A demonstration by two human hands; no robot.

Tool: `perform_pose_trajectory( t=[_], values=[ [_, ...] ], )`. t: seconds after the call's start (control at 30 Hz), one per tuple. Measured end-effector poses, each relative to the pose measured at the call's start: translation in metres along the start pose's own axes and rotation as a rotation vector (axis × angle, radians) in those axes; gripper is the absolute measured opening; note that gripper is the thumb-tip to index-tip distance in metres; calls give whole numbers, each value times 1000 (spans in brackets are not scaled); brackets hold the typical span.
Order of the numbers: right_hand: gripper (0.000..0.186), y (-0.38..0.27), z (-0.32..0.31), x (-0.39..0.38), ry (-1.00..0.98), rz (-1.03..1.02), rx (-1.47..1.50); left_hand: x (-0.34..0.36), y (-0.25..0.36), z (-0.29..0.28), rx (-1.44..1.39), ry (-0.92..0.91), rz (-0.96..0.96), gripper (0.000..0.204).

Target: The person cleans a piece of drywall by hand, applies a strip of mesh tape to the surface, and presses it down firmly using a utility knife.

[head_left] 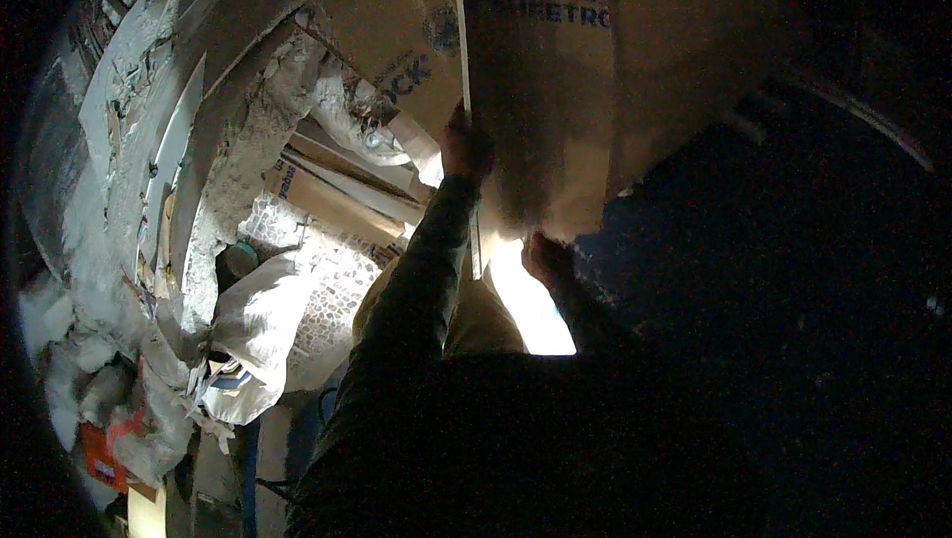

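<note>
My left hand [466, 146] is closed round a long, narrow pale edge [460, 32] that runs upright down the middle of the view, on or against a large brown paper-faced board [535, 112] with dark printing. Lower and to the right, my right hand [545, 260] is at the bottom edge of the same board, its fingers curled; shadow hides exactly what they grip. A second brown printed sheet [377, 12] shows left of the pale edge. Bright light shows below the board between my arms.
At the left lie white broken scraps and strips [159, 171], a white sack [253, 340], brown offcuts [317, 201], a speckled floor [327, 300], a small green round object [238, 258] and a red item [104, 454]. The right side is in deep shadow.
</note>
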State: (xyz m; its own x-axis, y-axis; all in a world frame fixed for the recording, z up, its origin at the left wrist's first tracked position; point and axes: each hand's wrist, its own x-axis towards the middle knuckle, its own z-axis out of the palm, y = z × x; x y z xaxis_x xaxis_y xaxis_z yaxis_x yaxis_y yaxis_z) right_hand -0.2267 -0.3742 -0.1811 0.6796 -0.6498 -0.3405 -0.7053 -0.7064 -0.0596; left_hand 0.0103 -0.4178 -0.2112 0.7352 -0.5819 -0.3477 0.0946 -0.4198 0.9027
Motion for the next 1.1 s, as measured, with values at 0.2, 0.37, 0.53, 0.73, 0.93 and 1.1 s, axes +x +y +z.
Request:
perform_pose_trajectory(
  t=[0.2,0.37,0.53,0.73,0.93,1.1],
  values=[
    [13,-10,36,-131,-459,173,165,54,-2,-30,42,-43,184,28],
    [10,7,50,-142,-257,131,198,64,37,-35,115,-279,130,33],
    [11,11,-24,-78,-60,76,263,17,52,-81,-961,-466,-305,36],
    [16,4,-116,39,70,421,1518,-15,15,-98,-659,-400,-217,38],
    [13,-31,-123,115,-350,164,1556,-48,8,-92,-694,-329,-127,36],
    [30,-44,-101,118,383,-568,192,-67,26,-99,-920,-353,-111,27]
  ],
)
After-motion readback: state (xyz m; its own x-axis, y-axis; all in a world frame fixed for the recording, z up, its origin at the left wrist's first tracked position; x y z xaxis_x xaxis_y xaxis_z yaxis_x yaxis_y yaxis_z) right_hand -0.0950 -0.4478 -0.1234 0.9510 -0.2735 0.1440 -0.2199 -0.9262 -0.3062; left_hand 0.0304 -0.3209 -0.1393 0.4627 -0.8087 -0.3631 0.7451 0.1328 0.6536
